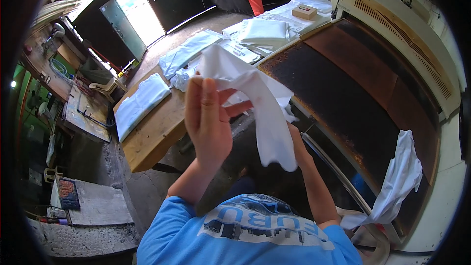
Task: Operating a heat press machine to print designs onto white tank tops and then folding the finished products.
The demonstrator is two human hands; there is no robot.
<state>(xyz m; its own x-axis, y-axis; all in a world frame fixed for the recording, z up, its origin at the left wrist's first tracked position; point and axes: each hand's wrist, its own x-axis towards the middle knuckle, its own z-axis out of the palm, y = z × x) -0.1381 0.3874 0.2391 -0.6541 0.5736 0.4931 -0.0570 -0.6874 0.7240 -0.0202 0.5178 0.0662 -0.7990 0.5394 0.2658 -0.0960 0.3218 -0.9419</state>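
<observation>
Head view: the cloth (271,113) hangs raised before the desk (156,130), toward its right, pinched in the left hand (210,122); the right hand (294,135) is mostly behind it, grip unclear. Probably light, limp, easily creased; best held by its edges

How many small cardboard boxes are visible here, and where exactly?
1: the brown box, resting on white material, left of the machine's cream hood. Others may be hidden behind things.
</observation>
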